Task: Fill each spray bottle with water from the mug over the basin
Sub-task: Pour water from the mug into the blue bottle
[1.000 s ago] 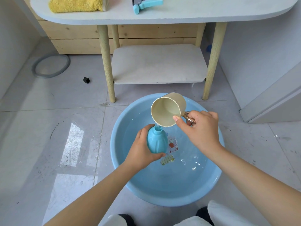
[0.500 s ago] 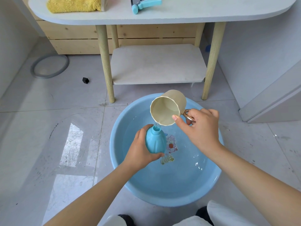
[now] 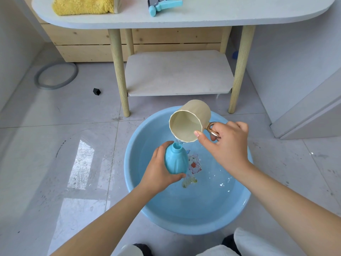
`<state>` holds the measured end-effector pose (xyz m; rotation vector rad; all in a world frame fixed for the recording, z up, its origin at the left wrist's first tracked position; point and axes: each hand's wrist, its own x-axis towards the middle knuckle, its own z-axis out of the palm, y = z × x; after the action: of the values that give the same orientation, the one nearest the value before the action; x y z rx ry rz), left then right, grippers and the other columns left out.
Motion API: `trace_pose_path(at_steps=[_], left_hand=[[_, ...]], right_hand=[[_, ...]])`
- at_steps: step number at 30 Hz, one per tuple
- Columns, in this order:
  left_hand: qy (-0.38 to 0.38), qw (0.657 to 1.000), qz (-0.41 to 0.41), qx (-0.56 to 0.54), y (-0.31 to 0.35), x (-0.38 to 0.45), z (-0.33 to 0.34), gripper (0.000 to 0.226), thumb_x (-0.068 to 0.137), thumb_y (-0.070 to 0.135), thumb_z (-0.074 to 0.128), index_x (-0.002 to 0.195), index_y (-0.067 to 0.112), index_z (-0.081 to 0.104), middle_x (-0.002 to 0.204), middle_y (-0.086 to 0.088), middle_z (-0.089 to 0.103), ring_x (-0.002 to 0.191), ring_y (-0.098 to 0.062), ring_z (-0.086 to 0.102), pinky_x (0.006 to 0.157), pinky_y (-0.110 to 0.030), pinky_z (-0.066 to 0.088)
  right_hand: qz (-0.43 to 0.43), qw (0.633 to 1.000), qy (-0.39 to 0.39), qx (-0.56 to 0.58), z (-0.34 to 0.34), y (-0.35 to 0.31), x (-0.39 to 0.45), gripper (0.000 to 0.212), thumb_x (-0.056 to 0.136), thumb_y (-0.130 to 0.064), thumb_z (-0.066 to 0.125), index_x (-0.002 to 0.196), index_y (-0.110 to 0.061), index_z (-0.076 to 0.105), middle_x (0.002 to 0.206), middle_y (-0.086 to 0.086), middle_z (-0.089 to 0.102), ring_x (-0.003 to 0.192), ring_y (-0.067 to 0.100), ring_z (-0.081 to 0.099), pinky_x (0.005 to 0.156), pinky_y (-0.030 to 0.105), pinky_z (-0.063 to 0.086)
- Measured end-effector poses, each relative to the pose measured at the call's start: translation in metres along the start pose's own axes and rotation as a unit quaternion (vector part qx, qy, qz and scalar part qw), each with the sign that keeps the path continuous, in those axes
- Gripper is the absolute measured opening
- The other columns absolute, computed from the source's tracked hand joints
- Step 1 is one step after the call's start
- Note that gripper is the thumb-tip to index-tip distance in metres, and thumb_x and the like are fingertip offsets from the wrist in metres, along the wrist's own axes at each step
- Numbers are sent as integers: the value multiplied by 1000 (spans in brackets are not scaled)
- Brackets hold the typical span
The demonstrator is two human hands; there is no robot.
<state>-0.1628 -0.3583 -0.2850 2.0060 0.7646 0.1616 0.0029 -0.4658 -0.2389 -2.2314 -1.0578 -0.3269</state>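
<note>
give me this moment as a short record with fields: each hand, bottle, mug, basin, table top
left hand: left hand grips the blue spray bottle by its body
right hand: right hand holds the beige mug by its metal handle
bottle: uncapped, mouth up, over the basin
mug: tipped toward the bottle mouth, a thin stream of water falling
basin: blue basin on the floor, holds water
table top: white table carries a yellow towel and a blue spray head

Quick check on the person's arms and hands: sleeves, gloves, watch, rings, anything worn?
Both forearms are bare up to the frame edge, with no sleeve in view. The left hand and right hand wear no gloves. No watch, bracelet or ring shows. The nails look short and unpainted.
</note>
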Motion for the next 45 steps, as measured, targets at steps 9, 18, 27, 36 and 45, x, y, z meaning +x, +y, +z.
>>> trace_pose_path(at_steps=[9,18,27,36,45], left_hand=[[-4,1000,4,3,-2,-1,0,91,59,28,88,113,59,23,122,21,35,102,20,37,73,4,33],[-1,1000,6,0,-2,-1,0,89,60,28,88,113,58,24,122,20,36,100,7,38,73,1,34],[-2,1000,8,7,-2,-2,-1,90,59,29,88,113,58,23,121,22,35,98,10,35,72,4,32],[-2,1000,0,4,-3,-2,0,93,59,29,89,120,53,23,122,20,36,100,8,37,73,3,34],[1,1000,-3,5,-3,-2,0,92,59,29,89,117,55,22,122,20,37,100,7,38,73,3,33]], right_hand=[[-12,1000,7,-6,0,-2,1,49,77,-59,54,54,-20,33,46,-14,23,53,18,39,73,29,23],[-37,999,20,-9,-2,-4,1,48,76,-57,55,56,-21,32,49,-13,31,53,18,40,73,29,23],[-55,998,19,-22,-1,-2,0,47,77,-57,54,58,-21,32,50,-11,36,56,15,37,75,28,22],[-75,996,29,-31,2,-1,0,48,78,-58,56,60,-21,32,49,-10,40,57,18,41,77,27,21],[-101,993,45,-35,1,-2,0,47,78,-57,57,60,-22,31,51,-11,35,58,16,35,78,28,21]])
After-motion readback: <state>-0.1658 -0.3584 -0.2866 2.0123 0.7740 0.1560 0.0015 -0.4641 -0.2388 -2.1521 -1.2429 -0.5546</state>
